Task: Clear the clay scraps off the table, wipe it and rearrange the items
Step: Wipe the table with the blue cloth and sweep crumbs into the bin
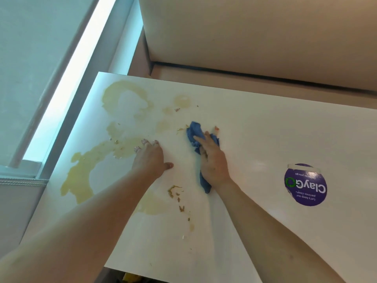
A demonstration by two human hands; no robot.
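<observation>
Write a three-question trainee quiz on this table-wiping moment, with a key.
1. True or false: the right hand grips the blue cloth.
2. Where do the largest yellowish smears lie on the table? A) beside the round sticker B) on the left side, toward the window C) at the far right edge
3. Fill in: small clay scraps lie on the table between the person's two ____.
Key: 1 true; 2 B; 3 arms.
</observation>
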